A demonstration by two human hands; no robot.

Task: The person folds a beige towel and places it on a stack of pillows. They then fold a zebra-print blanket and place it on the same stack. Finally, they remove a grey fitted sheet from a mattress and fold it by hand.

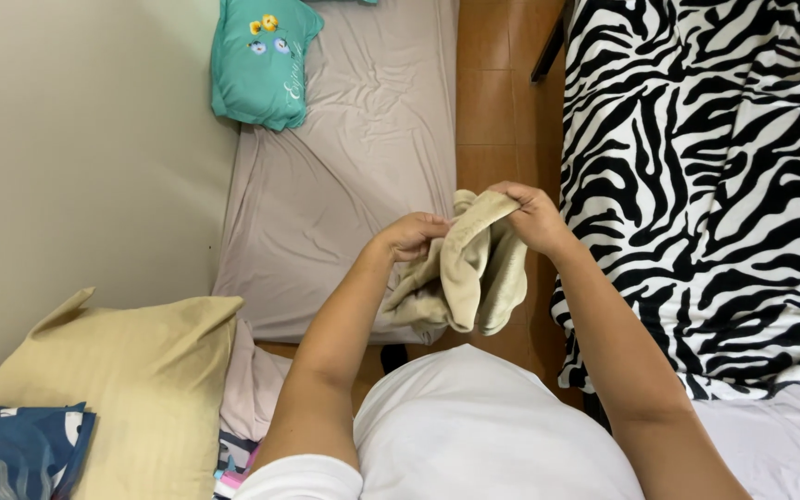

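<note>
A beige, soft piece of cloth (474, 273) hangs bunched in front of my chest. My left hand (412, 233) grips its upper left part. My right hand (534, 215) pinches the top edge and holds it a little higher. The folds of the cloth droop below both hands, over the strip of brown tiled floor (488, 102) between two beds.
A low mattress with a greyish-pink sheet (344, 176) lies to the left, with a teal pillow (261, 60) at its far end. A zebra-print blanket (715, 185) covers the bed on the right. A yellow pillow (131, 380) and a blue patterned one (11, 454) sit near left by the wall.
</note>
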